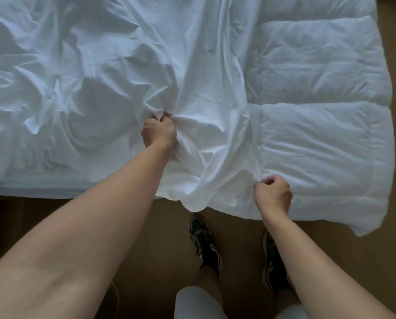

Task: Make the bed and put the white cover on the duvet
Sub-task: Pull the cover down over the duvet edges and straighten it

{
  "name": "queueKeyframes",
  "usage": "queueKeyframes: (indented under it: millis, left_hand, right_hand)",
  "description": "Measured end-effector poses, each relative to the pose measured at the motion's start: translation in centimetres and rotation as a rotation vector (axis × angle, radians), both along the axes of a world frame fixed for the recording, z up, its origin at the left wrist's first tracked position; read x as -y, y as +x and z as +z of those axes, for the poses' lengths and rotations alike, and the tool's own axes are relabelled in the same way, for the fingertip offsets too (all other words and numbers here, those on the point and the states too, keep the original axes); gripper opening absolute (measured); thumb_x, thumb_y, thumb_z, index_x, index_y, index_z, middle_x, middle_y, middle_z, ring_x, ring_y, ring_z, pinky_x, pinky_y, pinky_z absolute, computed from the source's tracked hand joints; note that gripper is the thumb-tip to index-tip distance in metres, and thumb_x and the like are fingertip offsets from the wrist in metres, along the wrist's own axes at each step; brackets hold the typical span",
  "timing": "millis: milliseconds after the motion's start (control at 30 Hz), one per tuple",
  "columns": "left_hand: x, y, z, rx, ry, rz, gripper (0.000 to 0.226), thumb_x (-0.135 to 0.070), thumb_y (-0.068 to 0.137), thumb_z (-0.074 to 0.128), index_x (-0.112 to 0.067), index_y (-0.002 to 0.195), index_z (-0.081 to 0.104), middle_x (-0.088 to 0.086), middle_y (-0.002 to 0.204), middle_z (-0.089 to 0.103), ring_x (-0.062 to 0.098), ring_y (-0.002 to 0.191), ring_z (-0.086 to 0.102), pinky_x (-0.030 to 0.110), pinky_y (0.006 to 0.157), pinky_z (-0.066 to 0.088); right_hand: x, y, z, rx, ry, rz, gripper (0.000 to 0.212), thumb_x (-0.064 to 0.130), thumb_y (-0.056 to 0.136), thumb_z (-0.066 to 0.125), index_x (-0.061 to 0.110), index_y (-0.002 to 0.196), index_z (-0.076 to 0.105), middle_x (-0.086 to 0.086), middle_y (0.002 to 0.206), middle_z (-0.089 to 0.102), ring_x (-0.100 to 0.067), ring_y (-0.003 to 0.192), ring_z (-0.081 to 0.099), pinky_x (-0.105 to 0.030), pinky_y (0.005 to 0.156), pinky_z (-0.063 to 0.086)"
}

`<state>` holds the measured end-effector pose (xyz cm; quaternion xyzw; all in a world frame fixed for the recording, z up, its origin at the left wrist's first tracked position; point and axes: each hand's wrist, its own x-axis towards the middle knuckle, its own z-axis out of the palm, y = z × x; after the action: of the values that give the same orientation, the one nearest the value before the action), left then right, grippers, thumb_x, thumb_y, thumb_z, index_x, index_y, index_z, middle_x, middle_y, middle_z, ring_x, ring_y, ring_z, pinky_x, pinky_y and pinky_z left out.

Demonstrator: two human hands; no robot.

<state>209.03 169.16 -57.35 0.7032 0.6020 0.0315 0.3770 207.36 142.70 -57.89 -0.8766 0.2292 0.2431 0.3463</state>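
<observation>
On duvet [318, 134] | left grip [159, 134] clutches cover [206, 93] | right grip [272, 194] pinches cover edge

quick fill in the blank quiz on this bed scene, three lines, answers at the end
1. The left hand grips a bunch of the white cover, and the right hand pinches it beside the quilted ____.
2. The part of the bedding still uncovered lies on the ____ side of the view.
3. The person's shoes stand on a ____ floor.

Missing words: duvet; right; brown.
</observation>
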Motion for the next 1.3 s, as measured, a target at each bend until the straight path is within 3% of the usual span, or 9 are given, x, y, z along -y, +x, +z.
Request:
queueKeyframes:
  millis: [200,300,367,533,633,867,967,1167,1300]
  left_hand:
    - [1.4,-3.7,-0.5,0.152,-0.226,-0.203,0.045,-0.067,0.082,0.062,-0.024,0.090,0.074,-0.001,0.094,0.076,0.024,0.093,0.071,0.044,0.088,0.058]
    - [1.0,-5.2,-1.1,0.124,-0.321,-0.325,0.051,-0.072,0.076,0.064,-0.024,0.088,0.076,-0.003,0.083,0.077,0.025,0.086,0.074,0.047,0.084,0.060]
    - [0.8,-6.1,-0.8,0.076,-0.287,-0.423,0.051,-0.070,0.079,0.064,-0.022,0.091,0.075,-0.005,0.086,0.075,0.023,0.088,0.071,0.042,0.084,0.059]
    - [2.2,-9.5,-0.9,-0.133,0.088,-0.047,0.061,-0.066,0.087,0.061,-0.019,0.125,0.057,0.009,0.137,0.048,0.030,0.128,0.046,0.046,0.110,0.038]
    - [4.3,-10.6,-1.1,0.216,-0.459,0.486,0.076,-0.062,0.073,0.077,-0.013,0.128,0.058,0.007,0.127,0.065,0.030,0.117,0.064,0.048,0.102,0.051]
    - [8.5,-11.0,-1.0,0.710,-1.016,0.999,0.029,-0.038,0.094,0.052,-0.015,0.098,0.069,0.005,0.073,0.068,0.022,0.062,0.066,0.033,0.057,0.057]
    - [9.5,-10.8,-0.4,0.801,-1.208,0.887,0.042,-0.031,0.085,0.069,-0.013,0.123,0.070,0.012,0.110,0.075,0.035,0.099,0.073,0.052,0.092,0.057]
    - [6.5,-10.1,1.1,1.056,-1.226,0.653,0.052,-0.041,0.091,0.066,-0.014,0.136,0.065,0.016,0.137,0.063,0.041,0.126,0.060,0.059,0.110,0.042]
    - [4.6,-9.8,2.3,1.222,-1.136,0.719,0.037,-0.028,0.083,0.050,-0.013,0.106,0.076,0.014,0.119,0.071,0.038,0.110,0.067,0.048,0.099,0.052]
  right_hand:
    - [-4.1,-1.8,1.5,0.891,0.101,0.613,0.028,0.022,0.081,0.069,0.013,0.107,0.066,-0.008,0.119,0.059,-0.028,0.114,0.053,-0.044,0.096,0.043]
    - [-7.5,-1.6,0.8,0.648,-0.177,1.266,0.056,0.049,0.068,0.079,0.024,0.117,0.066,-0.006,0.137,0.054,-0.031,0.132,0.044,-0.057,0.113,0.025]
    - [-7.7,-1.6,-0.3,0.593,-0.274,1.387,0.041,0.031,0.066,0.083,0.020,0.103,0.071,-0.009,0.120,0.061,-0.036,0.120,0.051,-0.062,0.110,0.027]
    - [-5.0,-0.7,-1.4,0.764,0.023,1.197,0.026,0.023,0.077,0.086,0.012,0.079,0.063,-0.001,0.077,0.060,-0.026,0.074,0.056,-0.041,0.074,0.046]
    - [-3.9,0.5,-0.5,0.727,0.281,0.936,0.038,0.031,0.081,0.083,0.009,0.073,0.053,0.005,0.058,0.043,-0.012,0.048,0.040,-0.020,0.048,0.037]
    - [-5.8,4.1,2.9,0.549,0.361,-0.063,0.031,0.044,0.093,0.069,0.017,0.101,0.056,0.004,0.090,0.059,0.001,0.077,0.056,-0.017,0.075,0.050]
    - [-3.8,3.7,2.1,0.040,0.298,-0.270,0.045,0.051,0.087,0.071,0.019,0.116,0.057,0.001,0.114,0.059,-0.015,0.094,0.060,-0.031,0.083,0.051]
    - [-3.8,4.0,4.9,-0.584,1.160,-0.155,0.020,0.036,0.087,0.072,0.018,0.077,0.072,0.006,0.061,0.056,-0.003,0.040,0.045,-0.013,0.034,0.030]
    - [-7.8,5.9,6.0,-0.577,1.228,0.168,0.026,0.021,0.086,0.075,0.011,0.109,0.068,-0.002,0.083,0.059,-0.016,0.063,0.054,-0.031,0.062,0.049]
